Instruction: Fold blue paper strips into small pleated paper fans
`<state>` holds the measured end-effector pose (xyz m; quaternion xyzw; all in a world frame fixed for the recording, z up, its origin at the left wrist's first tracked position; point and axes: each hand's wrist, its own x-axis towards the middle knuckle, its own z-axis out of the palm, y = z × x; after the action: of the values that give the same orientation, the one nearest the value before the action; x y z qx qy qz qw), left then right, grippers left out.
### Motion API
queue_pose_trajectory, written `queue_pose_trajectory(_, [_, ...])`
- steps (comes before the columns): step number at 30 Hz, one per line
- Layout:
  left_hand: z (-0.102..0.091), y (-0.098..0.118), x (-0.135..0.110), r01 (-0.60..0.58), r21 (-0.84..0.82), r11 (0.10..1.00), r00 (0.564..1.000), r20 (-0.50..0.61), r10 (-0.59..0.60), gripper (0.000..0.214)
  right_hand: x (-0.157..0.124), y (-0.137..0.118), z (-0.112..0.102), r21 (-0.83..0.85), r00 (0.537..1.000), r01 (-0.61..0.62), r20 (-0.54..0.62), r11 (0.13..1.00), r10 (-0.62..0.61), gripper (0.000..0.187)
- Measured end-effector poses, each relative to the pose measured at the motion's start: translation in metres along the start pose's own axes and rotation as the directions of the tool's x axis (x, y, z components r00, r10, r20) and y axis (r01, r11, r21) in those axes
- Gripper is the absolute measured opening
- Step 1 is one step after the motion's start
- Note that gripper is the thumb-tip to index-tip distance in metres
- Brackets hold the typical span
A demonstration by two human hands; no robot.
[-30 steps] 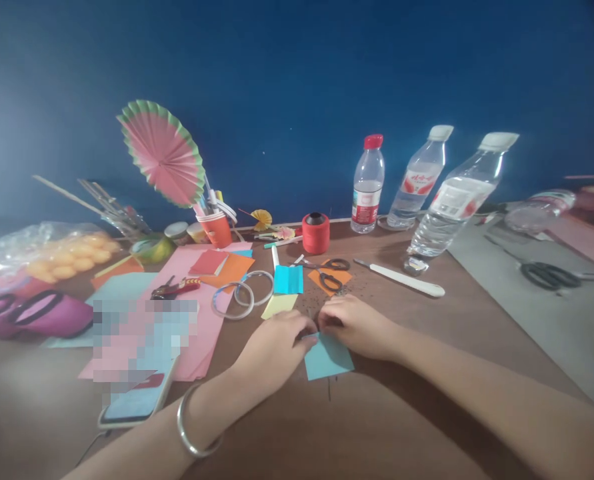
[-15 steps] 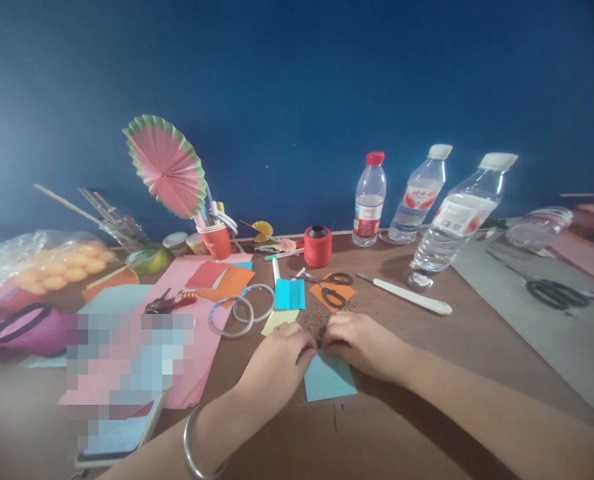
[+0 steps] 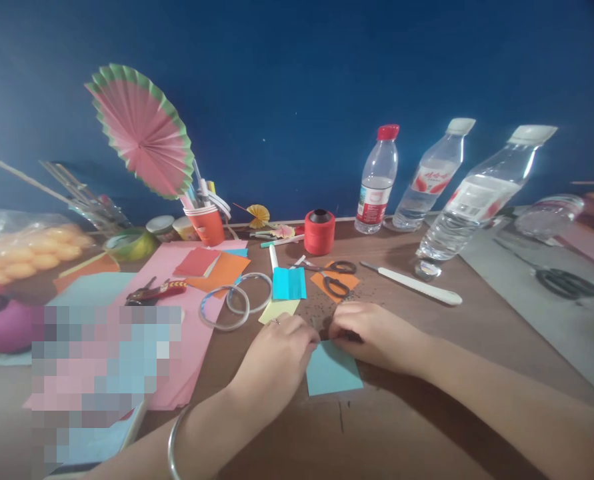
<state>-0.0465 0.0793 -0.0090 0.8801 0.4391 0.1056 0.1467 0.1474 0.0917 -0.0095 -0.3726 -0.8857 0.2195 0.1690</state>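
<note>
A light blue paper square point(image 3: 333, 371) lies on the brown table point(image 3: 407, 427) in front of me. My left hand point(image 3: 277, 353) and my right hand point(image 3: 371, 333) meet at its far edge, fingers curled and pinching that edge. A silver bangle point(image 3: 174, 443) circles my left wrist. Just beyond the hands lie a yellow paper slip point(image 3: 278, 310), a folded cyan paper point(image 3: 289, 283) and scissors point(image 3: 334, 277) on an orange paper piece. Dark specks are scattered on the table there.
A red thread spool point(image 3: 319, 232), three water bottles point(image 3: 377, 180), a white knife-like tool point(image 3: 417, 285), two tape rings point(image 3: 237, 301), pink sheets point(image 3: 197, 333), an orange cup point(image 3: 207, 225) with a pink paper fan point(image 3: 139, 130), and second scissors point(image 3: 567, 283) on a grey mat at right.
Both hands stay pinched on the blue paper's far edge. The view has shifted slightly, so the table's objects sit a little differently in the picture.
</note>
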Motion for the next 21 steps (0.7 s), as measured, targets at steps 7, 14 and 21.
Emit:
queue_pose_trajectory(7, [-0.0037,0.0039,-0.0003,0.017,0.023,1.000,1.000,-0.017,-0.017,0.013,-0.0019,-0.0001,-0.0007,-0.035,1.000,0.001,0.009,0.999,-0.001,0.012])
queue_pose_trajectory(14, [-0.0050,0.0048,-0.0004,-0.028,0.145,0.989,1.000,-0.004,0.029,0.013,-0.0020,0.0004,0.0004,-0.056,0.999,0.046,0.025,0.997,-0.044,0.012])
queue_pose_trajectory(21, [-0.0031,0.0044,-0.0033,-0.120,0.320,0.940,0.992,0.002,0.126,0.013,-0.0048,0.0002,-0.0001,-0.277,0.983,0.181,0.027,0.944,-0.180,0.016])
